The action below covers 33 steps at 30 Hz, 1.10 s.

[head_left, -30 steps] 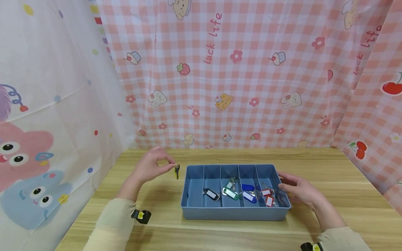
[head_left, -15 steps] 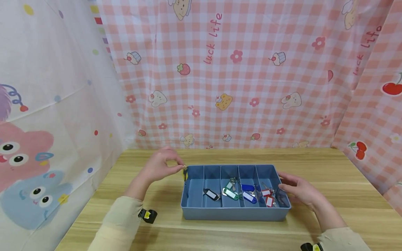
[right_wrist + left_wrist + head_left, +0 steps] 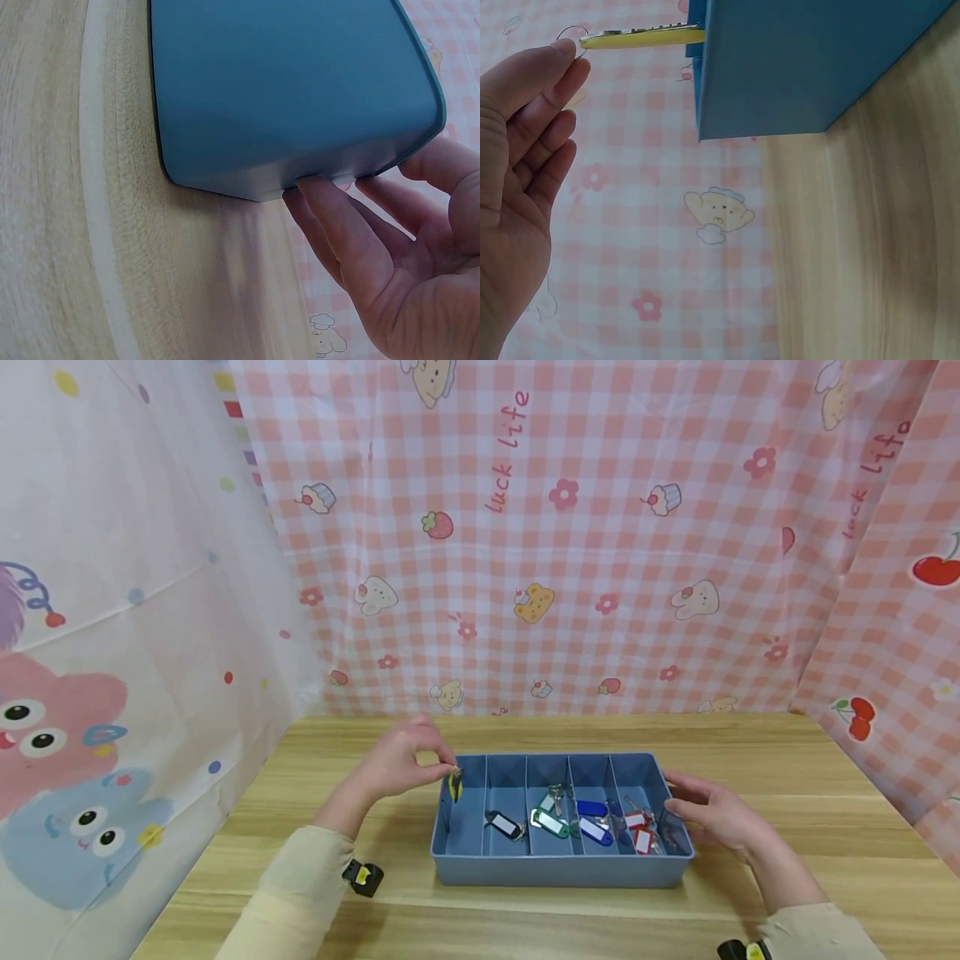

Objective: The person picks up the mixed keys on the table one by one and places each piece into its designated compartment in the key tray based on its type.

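My left hand (image 3: pixel 395 764) pinches a small metal ring between thumb and fingertips. From the ring hangs a yellow key tag (image 3: pixel 454 788) with a key, over the leftmost compartment of a blue divided box (image 3: pixel 558 870). In the left wrist view the tag (image 3: pixel 645 37) and the key's toothed edge run across to the box's rim; its far end is hidden by the wall. At the box's other end, my right hand (image 3: pixel 720 814) rests its fingertips on the outside of the short wall, fingers only slightly bent.
Several tagged keys lie in the box: a black tag (image 3: pixel 504 825), green tags (image 3: pixel 551 823), blue tags (image 3: pixel 596 832) and red tags (image 3: pixel 643 841), each colour in its own compartment. The box stands on a wooden table (image 3: pixel 585 927) before a checked cloth (image 3: pixel 562 552).
My left hand has moved right and slightly down, bringing the yellow key tag from beside the box to over the leftmost compartment. My right hand and the box stay where they were.
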Available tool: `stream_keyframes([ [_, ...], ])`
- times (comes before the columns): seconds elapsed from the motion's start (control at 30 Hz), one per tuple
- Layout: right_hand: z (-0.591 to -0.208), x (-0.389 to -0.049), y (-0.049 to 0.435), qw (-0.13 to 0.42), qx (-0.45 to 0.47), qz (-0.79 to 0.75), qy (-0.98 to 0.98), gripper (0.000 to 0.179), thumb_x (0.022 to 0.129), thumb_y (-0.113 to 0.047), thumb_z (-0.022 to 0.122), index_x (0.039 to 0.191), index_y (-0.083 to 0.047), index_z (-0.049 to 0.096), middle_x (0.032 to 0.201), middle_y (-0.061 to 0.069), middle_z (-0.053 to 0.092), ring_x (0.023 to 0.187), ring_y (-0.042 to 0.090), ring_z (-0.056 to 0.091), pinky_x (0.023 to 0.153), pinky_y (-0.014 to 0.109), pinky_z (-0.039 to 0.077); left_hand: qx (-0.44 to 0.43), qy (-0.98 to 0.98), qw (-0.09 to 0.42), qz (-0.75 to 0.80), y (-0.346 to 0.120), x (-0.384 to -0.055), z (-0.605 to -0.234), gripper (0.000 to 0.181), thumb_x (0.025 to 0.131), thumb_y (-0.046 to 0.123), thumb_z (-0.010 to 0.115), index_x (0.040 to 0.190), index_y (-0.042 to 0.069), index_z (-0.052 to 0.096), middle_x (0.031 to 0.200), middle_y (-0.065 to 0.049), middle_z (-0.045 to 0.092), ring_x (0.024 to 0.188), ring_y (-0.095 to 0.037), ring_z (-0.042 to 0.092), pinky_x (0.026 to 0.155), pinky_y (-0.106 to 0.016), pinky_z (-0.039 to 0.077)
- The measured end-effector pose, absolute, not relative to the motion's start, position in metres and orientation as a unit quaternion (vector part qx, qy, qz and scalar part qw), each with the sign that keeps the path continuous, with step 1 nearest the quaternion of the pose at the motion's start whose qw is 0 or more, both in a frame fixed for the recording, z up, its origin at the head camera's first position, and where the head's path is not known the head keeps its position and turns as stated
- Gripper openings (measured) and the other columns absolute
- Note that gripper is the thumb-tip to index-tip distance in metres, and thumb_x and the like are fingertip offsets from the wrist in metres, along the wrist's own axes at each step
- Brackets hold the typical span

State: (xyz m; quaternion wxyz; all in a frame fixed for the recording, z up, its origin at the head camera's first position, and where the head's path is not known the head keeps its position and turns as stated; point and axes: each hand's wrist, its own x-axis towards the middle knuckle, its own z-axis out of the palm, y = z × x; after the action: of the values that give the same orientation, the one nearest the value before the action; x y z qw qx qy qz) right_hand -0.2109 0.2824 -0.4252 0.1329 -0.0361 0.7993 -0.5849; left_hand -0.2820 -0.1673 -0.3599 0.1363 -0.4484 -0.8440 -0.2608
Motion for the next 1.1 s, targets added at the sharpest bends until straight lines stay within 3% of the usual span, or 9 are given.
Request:
stream_keyframes([
  [0.5, -0.425, -0.21, 0.283, 0.133, -0.036, -0.587, 0.798, 0.065, 0.099, -0.01, 0.058, 0.151, 0.008, 0.024, 0.147, 0.04, 0.031, 0.118, 0.036, 0.053, 0.09, 0.052, 0.051, -0.445, -0.862, 0.071, -0.232, -0.16, -0.284, -0.368, 0.006, 0.085, 0.013, 0.08, 0.082, 0.018, 0.077, 0.08, 0.015, 0.068, 0.083, -0.013, 0.056, 0.075, -0.03, 0.048],
  [0.83, -0.424, -0.21, 0.283, 0.132, -0.031, -0.58, 0.803, 0.064, 0.099, -0.011, 0.058, 0.151, 0.007, 0.025, 0.147, 0.039, 0.031, 0.12, 0.039, 0.052, 0.09, 0.052, 0.051, -0.452, -0.862, 0.057, -0.224, -0.159, -0.287, -0.375, 0.005, 0.086, 0.013, 0.079, 0.083, 0.017, 0.078, 0.08, 0.015, 0.067, 0.082, -0.016, 0.056, 0.074, -0.034, 0.049],
  [1.1, -0.423, -0.21, 0.282, 0.13, -0.031, -0.572, 0.809, 0.064, 0.1, -0.011, 0.058, 0.151, 0.007, 0.025, 0.147, 0.039, 0.031, 0.12, 0.042, 0.052, 0.089, 0.053, 0.052, -0.445, -0.867, 0.053, -0.216, -0.158, -0.287, -0.378, 0.006, 0.084, 0.012, 0.08, 0.082, 0.017, 0.078, 0.079, 0.017, 0.066, 0.082, -0.016, 0.057, 0.075, -0.03, 0.047],
])
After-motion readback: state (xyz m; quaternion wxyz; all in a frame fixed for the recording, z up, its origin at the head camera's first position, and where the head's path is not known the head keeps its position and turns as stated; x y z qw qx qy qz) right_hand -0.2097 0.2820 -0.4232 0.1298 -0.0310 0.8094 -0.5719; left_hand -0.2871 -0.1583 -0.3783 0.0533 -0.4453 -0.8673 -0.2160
